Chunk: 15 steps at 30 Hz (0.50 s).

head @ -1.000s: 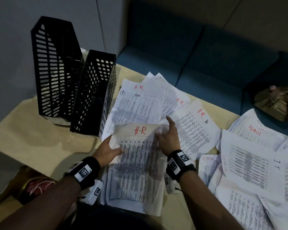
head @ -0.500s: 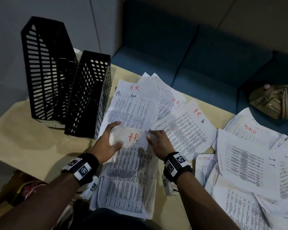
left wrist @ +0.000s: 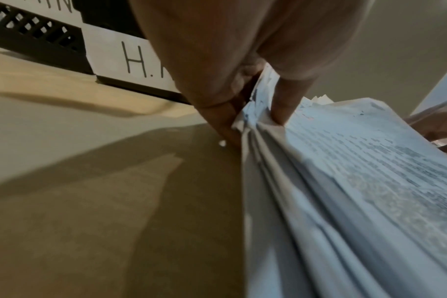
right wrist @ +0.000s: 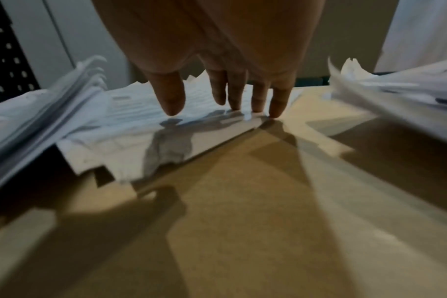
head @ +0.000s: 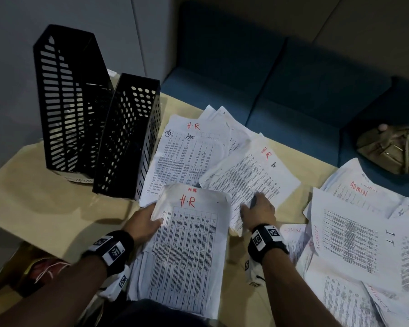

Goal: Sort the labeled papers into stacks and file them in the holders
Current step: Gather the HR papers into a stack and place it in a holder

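Left hand (head: 143, 224) pinching HR stack (head: 189, 251) beside holders (head: 125, 138); right hand (head: 257, 212), fingers straight, pressing loose sheet (head: 248, 175) right of stack.

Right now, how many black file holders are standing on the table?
2. The taller slotted holder stands at the table's far left; the shorter round-holed holder stands beside it on its right, next to the HR papers. None appears hidden.

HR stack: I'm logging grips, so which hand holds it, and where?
The left hand pinches the HR stack at its left edge; the right hand holds nothing.
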Available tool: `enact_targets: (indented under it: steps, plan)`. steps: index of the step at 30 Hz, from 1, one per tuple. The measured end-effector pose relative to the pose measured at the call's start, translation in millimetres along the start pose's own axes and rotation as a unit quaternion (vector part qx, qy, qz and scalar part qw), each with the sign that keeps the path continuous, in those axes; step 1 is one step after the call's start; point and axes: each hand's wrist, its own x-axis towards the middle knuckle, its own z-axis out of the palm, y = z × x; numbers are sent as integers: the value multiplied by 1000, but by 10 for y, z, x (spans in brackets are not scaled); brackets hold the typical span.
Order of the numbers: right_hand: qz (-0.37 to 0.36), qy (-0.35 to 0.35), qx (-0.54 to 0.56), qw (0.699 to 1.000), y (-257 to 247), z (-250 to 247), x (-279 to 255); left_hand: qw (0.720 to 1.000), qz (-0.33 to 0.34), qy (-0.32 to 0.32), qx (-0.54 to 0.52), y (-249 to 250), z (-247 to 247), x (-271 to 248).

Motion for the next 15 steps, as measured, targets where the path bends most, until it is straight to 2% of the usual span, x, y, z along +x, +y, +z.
enact_targets:
  steps: [1, 4, 6, 8, 10, 13, 15]
  plan:
    - [6, 17, 12, 1000, 9, -11, 15, 1000, 0, -1, -1, -13, 1, 10]
    - [113, 68, 49, 990, 80, -78, 83, 1000, -4, -1, -9, -46, 12, 23]
    - [185, 73, 85, 976, 68, -117, 153, 1000, -5, 2, -13, -55, 26, 30]
    - [222, 73, 148, 961, -2, -127, 224, 1000, -10, 7, -19, -56, 36, 36]
    - [215, 29, 191, 957, -62, -147, 259, 999, -18, 13, -31, -66, 53, 41]
    - [229, -34, 180, 956, -40, -94, 346, 999, -20, 17, -40, -67, 58, 31]
    - [212, -7, 190, 959, 16, -71, 388, 999, -19, 16, -43, -77, 51, 30]
